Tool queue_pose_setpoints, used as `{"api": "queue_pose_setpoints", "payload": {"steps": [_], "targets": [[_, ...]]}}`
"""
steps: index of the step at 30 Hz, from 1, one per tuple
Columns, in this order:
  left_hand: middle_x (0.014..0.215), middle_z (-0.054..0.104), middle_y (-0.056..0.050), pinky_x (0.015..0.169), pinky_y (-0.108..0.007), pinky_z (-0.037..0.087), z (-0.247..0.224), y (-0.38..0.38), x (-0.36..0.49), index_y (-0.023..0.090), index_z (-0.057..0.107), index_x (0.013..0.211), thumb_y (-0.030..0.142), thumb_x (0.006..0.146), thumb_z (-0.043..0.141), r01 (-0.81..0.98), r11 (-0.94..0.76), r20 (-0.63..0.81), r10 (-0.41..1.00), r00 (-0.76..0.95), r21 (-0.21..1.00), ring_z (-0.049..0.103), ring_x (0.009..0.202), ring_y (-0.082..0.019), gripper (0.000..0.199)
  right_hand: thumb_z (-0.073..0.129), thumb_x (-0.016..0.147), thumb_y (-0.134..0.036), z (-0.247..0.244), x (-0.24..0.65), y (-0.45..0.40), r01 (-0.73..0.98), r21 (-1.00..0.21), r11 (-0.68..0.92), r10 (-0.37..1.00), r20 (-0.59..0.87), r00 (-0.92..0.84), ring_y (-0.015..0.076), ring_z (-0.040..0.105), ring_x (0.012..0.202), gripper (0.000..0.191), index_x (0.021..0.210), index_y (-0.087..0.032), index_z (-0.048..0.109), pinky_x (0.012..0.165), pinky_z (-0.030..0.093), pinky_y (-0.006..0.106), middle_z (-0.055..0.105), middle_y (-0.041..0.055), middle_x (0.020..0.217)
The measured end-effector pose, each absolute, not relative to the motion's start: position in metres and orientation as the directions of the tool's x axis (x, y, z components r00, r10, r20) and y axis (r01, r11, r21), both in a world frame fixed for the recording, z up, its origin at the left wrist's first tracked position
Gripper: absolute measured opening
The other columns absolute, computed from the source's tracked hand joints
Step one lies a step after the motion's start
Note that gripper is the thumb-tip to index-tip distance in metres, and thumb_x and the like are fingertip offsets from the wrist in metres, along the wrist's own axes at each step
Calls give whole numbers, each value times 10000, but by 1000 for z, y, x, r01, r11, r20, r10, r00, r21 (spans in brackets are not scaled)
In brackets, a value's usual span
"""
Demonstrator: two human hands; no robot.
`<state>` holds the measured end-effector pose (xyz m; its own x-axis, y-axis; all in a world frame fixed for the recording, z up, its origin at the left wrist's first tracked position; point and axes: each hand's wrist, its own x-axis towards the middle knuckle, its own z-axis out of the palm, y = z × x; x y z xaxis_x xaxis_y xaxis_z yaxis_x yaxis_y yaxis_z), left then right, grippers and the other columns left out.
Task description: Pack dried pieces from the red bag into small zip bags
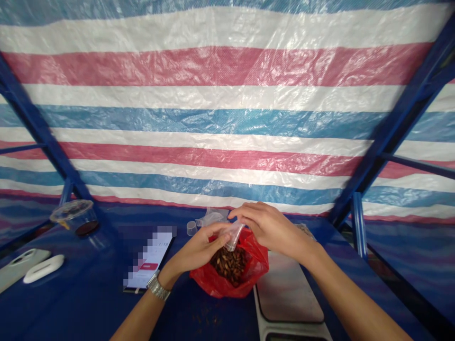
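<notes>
A small clear plastic bag is held between both hands above an open red bag. The red bag holds many small brown pieces that look like seeds or nuts. My left hand, with a metal watch on its wrist, pinches the clear bag's left side. My right hand comes from the right, its fingertips at the top edge of the clear bag. What the clear bag contains cannot be made out.
A scale lies right of the red bag. Left are a lit phone, another phone, a white case and a plastic tub. A small clear cup and clear bags sit behind. Blue bars flank the striped sheet.
</notes>
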<state>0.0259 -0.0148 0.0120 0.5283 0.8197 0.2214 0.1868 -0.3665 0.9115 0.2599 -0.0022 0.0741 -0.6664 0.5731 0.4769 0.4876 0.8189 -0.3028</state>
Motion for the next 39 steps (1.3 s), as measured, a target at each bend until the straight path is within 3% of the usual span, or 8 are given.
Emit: {"api": "queue_pose_setpoints", "payload": {"steps": [4,8,11,14,18,22,33,39], "targets": [[1370,702,-97,1079,-397,490,11,-11,25,227,637,1383,487,992,615,139,-325,251,887,388,935,661,1217,-269,470,506,1044,-178,63,256,8,500,-483,719,694,536,-480,208,704,1111,251,1222,-240,672,992,528,376,752,64,1222],[1186,771,-84,934,-346,535,7,-4,25,182,707,1245,532,975,602,198,-335,293,932,216,921,703,1035,-247,454,574,1014,-238,45,252,23,500,-627,597,802,470,-369,197,729,918,336,1349,-231,606,874,560,352,772,50,1048],[1014,779,-63,851,-325,534,0,4,20,161,743,1099,573,999,519,343,-325,327,944,54,881,690,912,-230,480,576,1009,-276,34,261,35,586,-612,531,847,408,-340,196,726,883,429,1432,-207,548,849,557,340,762,58,1040],[1059,755,-92,934,-386,516,-10,14,8,158,714,1221,554,1017,487,597,-306,431,900,-73,741,661,966,-261,500,511,1027,-251,24,283,46,776,-440,452,885,328,-330,229,724,1030,376,1386,-179,598,939,531,359,748,111,1179],[1306,694,-137,1100,-497,431,-26,22,-4,162,635,1404,442,1019,500,841,-301,513,858,32,449,554,1202,-327,495,609,942,-157,13,312,54,855,-269,443,896,168,-412,276,689,1191,308,1225,-167,730,1037,490,355,745,138,1244],[1394,668,-119,1073,-553,423,-40,22,-7,251,654,1412,416,1014,516,925,-235,353,928,122,297,501,1302,-366,452,603,877,-57,3,320,58,876,-216,432,902,114,-417,285,664,1246,462,1310,-179,708,1051,483,358,701,151,1354],[1433,684,-68,1128,-617,339,-55,14,-4,336,675,1388,263,1055,391,915,-355,284,913,295,191,479,1381,-377,444,520,919,-65,-15,320,67,906,-176,385,922,108,-371,286,715,1140,354,1142,-191,765,949,503,346,775,120,1191],[1491,641,-74,1156,-623,320,-47,12,3,307,531,1530,315,1068,398,896,-392,335,889,311,209,438,1417,-367,481,512,948,-83,2,312,63,893,-199,403,909,197,-367,280,733,1074,314,1085,-190,775,930,509,344,788,114,1119]]}}
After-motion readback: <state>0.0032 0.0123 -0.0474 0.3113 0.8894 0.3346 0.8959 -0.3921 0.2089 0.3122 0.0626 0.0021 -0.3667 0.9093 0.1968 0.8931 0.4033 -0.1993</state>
